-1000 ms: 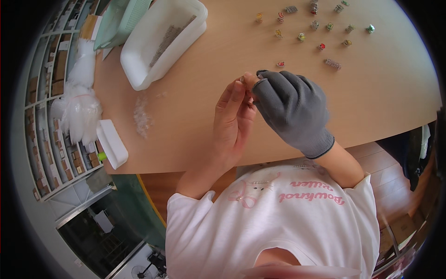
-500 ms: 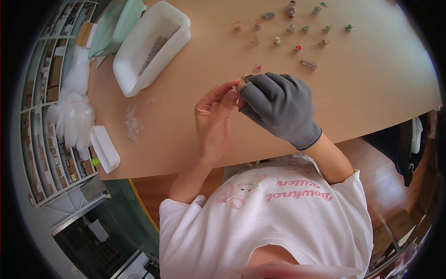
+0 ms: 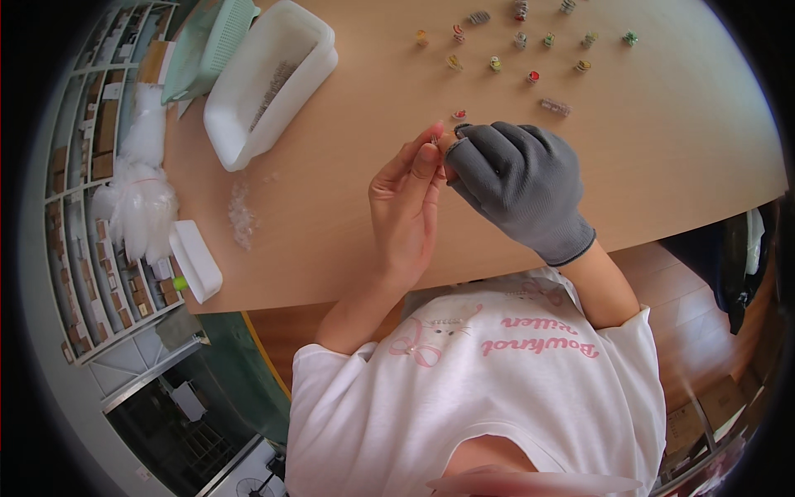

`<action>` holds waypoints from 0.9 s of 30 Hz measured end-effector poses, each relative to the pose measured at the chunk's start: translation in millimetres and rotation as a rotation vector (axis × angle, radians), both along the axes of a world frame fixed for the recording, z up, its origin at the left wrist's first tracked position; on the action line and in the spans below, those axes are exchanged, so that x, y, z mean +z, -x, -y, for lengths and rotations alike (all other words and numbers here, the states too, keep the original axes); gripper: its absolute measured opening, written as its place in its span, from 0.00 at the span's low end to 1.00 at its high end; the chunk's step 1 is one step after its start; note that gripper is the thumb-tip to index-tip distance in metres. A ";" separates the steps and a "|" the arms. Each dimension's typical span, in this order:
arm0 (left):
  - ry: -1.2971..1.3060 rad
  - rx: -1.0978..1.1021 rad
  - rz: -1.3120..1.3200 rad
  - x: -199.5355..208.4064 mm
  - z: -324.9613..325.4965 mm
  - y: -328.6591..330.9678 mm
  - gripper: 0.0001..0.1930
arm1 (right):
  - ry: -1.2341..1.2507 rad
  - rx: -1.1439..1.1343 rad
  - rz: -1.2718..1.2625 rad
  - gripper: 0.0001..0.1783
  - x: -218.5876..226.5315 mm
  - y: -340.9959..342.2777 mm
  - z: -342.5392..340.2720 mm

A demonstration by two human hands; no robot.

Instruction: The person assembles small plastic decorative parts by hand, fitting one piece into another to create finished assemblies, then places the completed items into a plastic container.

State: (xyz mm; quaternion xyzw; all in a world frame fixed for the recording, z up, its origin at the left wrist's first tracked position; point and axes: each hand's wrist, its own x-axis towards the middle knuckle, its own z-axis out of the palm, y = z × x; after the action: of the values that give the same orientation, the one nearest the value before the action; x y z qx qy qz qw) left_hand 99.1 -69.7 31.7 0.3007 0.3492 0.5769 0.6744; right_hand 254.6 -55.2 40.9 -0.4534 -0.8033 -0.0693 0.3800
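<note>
My bare left hand (image 3: 402, 199) is closed in a pinch, thumb and forefinger on a small silvery piece (image 3: 436, 141) that is too small to name. Against it works my right hand (image 3: 523, 195), in a grey knit glove with bare fingertips. Its fingers are curled together at the same spot, and whatever they grip is hidden. Just beyond the fingertips lies a small red-topped trinket (image 3: 460, 114). Farther off, several small shiny trinkets in red, yellow and green stand spread over the table (image 3: 331, 207), among them a red one (image 3: 533, 77) and a green one (image 3: 631, 38).
A white plastic bin (image 3: 228, 137) with a heap of small silvery pieces stands at the left, beside a pale green basket (image 3: 195, 62). Clear plastic scraps (image 3: 241, 219) lie nearer me. A small white tray (image 3: 197, 261) and clear bags (image 3: 137, 211) are at the left edge.
Both hands have shifted a little to the right together, still meeting at the fingertips. The view has moved slightly too; the things on the table look unmoved.
</note>
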 end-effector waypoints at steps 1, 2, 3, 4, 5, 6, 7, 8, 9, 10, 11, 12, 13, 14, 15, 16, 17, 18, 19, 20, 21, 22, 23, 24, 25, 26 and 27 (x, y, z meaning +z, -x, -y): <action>0.002 0.003 0.002 -1.5 1.6 -1.3 0.15 | -0.018 -0.015 0.034 0.07 -1.9 1.1 0.7; -0.002 0.006 0.011 -4.0 3.3 -2.3 0.15 | -0.016 -0.011 0.036 0.07 -2.9 1.3 1.0; -0.005 0.009 0.021 -5.5 4.6 -3.2 0.15 | -0.011 0.001 0.043 0.07 -3.8 1.4 0.9; -0.002 0.013 0.022 -5.6 5.5 -3.7 0.15 | -0.005 0.012 0.050 0.06 -4.9 1.8 0.8; 0.025 0.008 0.012 -5.2 5.8 -4.3 0.15 | -0.002 0.016 0.051 0.06 -5.6 1.8 0.1; 0.051 0.003 0.002 -5.3 6.0 -4.3 0.16 | -0.001 0.018 0.057 0.08 -6.4 1.3 -0.9; 0.052 0.008 0.004 -7.1 5.1 -3.0 0.16 | -0.004 0.023 0.064 0.09 -6.2 0.6 -2.0; 0.000 -0.027 0.008 -10.4 3.4 -0.3 0.16 | -0.004 0.028 0.065 0.09 -4.5 -0.3 -2.7; -0.053 -0.063 0.011 -12.8 2.1 2.3 0.16 | 0.023 0.066 -0.003 0.11 -1.8 -1.6 -3.5; -0.054 -0.061 0.011 -14.3 0.6 5.4 0.16 | 0.048 0.103 -0.072 0.13 -0.8 -1.9 -4.4; -0.012 -0.073 0.074 -15.4 -0.7 8.5 0.16 | 0.046 0.106 -0.073 0.13 -1.4 -1.9 -5.4; 0.031 -0.086 0.138 -15.8 -1.3 10.4 0.16 | 0.089 0.093 -0.161 0.14 -2.2 -2.2 -6.5; 0.029 -0.087 0.137 -13.9 -1.7 9.9 0.16 | 0.131 0.079 -0.248 0.15 -2.4 -3.1 -7.6; 0.024 -0.104 0.154 -10.1 -1.6 8.1 0.15 | 0.129 0.078 -0.248 0.15 -1.0 -4.5 -6.8; 0.020 -0.122 0.170 -7.2 -1.5 6.3 0.15 | 0.179 0.080 -0.256 0.14 1.8 -6.2 -4.6; 0.020 -0.124 0.169 -5.6 -0.4 4.8 0.15 | 0.230 0.081 -0.264 0.13 3.5 -6.4 -2.2; 0.011 -0.102 0.171 -4.5 0.6 3.0 0.15 | 0.230 0.079 -0.265 0.13 3.6 -4.6 -1.1; 0.003 -0.080 0.174 -4.1 0.9 2.3 0.14 | 0.218 0.066 -0.277 0.11 3.5 -1.6 -0.3; 0.004 -0.082 0.176 -4.3 1.1 1.5 0.14 | 0.208 0.054 -0.287 0.11 3.9 -0.3 0.7; -0.050 -0.053 0.135 -4.5 1.2 0.8 0.15 | 0.209 0.052 -0.286 0.11 5.5 -0.3 1.7; -0.103 -0.023 0.095 -4.8 1.4 0.3 0.15 | 0.231 0.055 -0.284 0.10 8.0 -0.8 2.5; -0.103 -0.024 0.097 -5.7 1.4 0.4 0.15 | 0.252 0.059 -0.283 0.10 10.4 -1.4 2.8; -0.165 0.006 0.001 -7.1 1.6 0.8 0.14 | 0.252 0.057 -0.281 0.10 12.4 -2.2 3.0; -0.227 0.037 -0.095 -7.8 1.7 1.1 0.14 | 0.276 0.071 -0.295 0.09 14.3 -3.1 3.0; -0.225 0.036 -0.093 -6.1 1.5 0.8 0.14 | 0.300 0.084 -0.309 0.08 16.2 -4.1 3.1; -0.314 0.058 -0.223 -2.6 1.0 0.2 0.13 | 0.302 0.083 -0.307 0.08 18.8 -5.1 3.3; -0.402 0.079 -0.354 -0.9 0.6 0.3 0.13 | 0.414 0.091 -0.373 0.07 21.8 -6.2 3.4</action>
State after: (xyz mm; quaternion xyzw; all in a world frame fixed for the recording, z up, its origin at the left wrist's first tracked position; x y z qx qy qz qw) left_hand 98.8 -70.3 30.8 0.5109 0.3517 0.5990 0.5065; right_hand 260.8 -58.6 62.7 -0.4898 -0.7361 0.1980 0.4231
